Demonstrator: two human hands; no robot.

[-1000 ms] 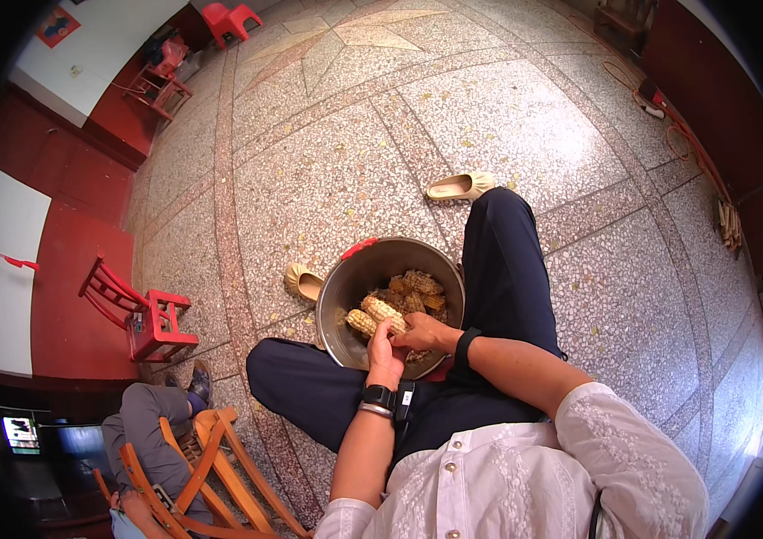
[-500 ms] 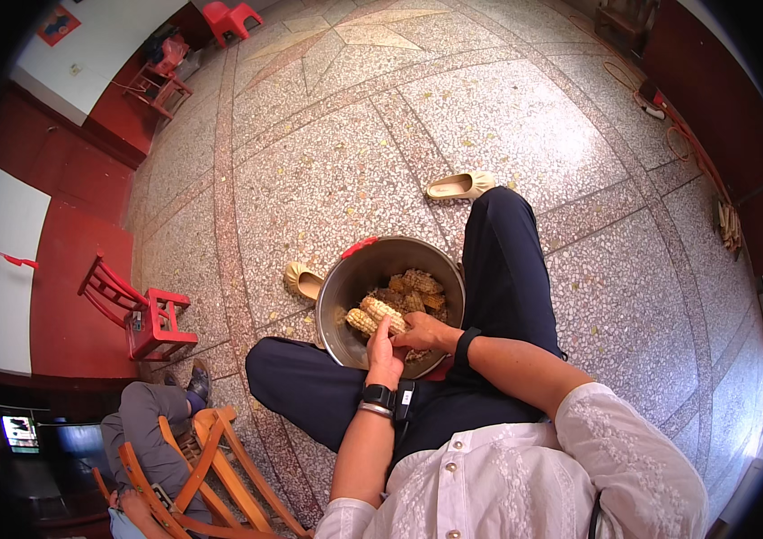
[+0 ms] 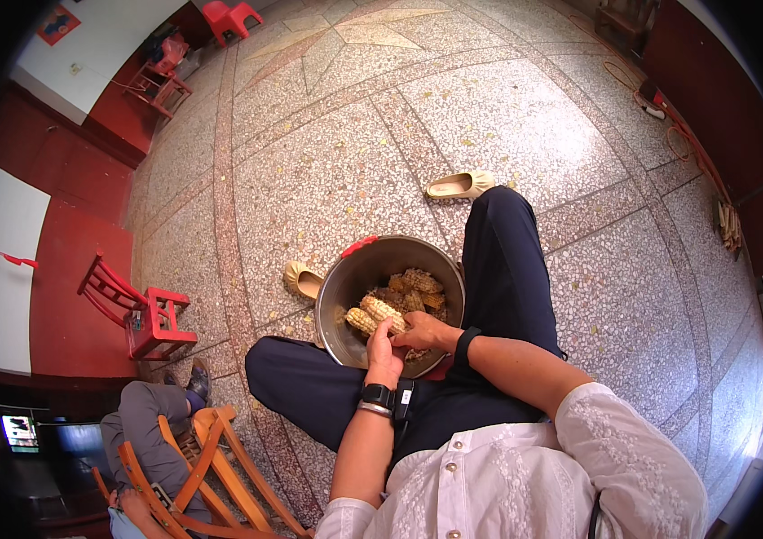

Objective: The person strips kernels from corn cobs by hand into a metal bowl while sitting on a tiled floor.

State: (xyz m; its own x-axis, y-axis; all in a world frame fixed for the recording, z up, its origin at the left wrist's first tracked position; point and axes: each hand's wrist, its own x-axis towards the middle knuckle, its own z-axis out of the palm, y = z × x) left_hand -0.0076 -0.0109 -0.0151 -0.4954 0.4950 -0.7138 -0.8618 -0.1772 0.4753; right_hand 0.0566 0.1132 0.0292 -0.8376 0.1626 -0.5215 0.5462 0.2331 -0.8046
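A deep metal pot (image 3: 331,337) with a red handle stands between my legs. Inside it lie several corn cobs (image 3: 419,286), some yellow and some darker. Over the pot, a pale corn cob (image 3: 383,312) is gripped by both hands. My left hand (image 3: 385,357) wraps round its near end with the thumb along it. My right hand (image 3: 424,332) closes on the same end from the right side, its fingertips partly hidden. Another pale yellow cob (image 3: 361,321) lies just left of the held one.
Cream slip-on shoes (image 3: 458,186) rest on the speckled floor beyond the pot. A red chair (image 3: 155,323) stands at the left. Nearer, another person in grey trousers (image 3: 141,422) sits by a wooden chair (image 3: 215,467). Small scraps dot the floor.
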